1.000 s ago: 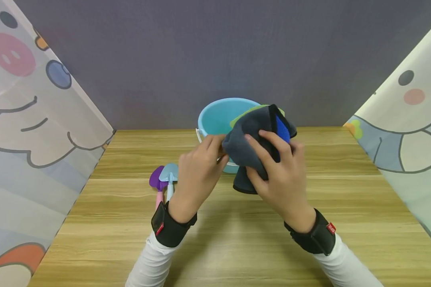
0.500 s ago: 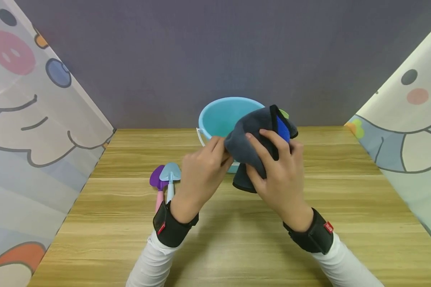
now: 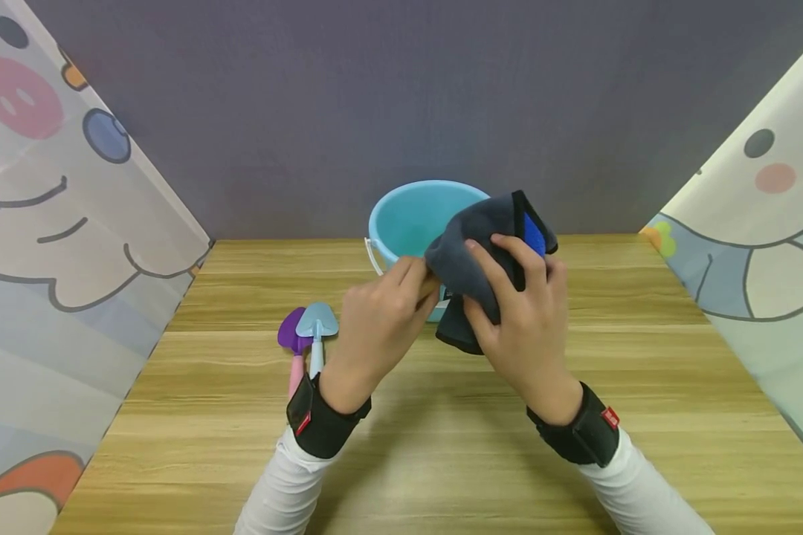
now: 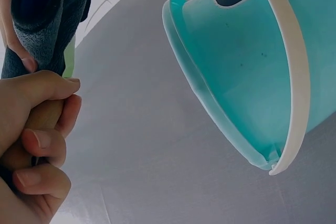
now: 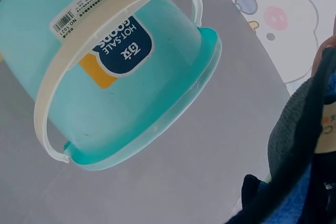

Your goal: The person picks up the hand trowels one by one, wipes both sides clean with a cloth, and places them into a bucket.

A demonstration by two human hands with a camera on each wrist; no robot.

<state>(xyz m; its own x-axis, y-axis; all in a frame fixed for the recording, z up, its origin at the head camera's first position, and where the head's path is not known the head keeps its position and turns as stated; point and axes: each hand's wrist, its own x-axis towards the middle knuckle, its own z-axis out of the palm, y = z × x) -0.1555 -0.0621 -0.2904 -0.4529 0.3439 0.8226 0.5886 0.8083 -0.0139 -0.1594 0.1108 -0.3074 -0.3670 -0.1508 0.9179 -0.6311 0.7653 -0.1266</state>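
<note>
Only our wrist views show the round light-blue plastic bucket's [image 5: 105,72] label. Our left hand [image 3: 381,312] pinches a wooden stick [image 4: 44,116]; our right hand [image 3: 518,312] grips the soft dark-grey cloth [image 3: 482,238], now at 1 o'clock, w/ green hidden.

Two bare hands, left hand [image 3: 375,316], right hand [image 3: 525,312], white long sleeves, black wrist straps just behind each hand, small red tag on each strap

Dark grey cloth [image 3: 479,238] bunched, wooden handle [image 4: 43,119] upright
</note>
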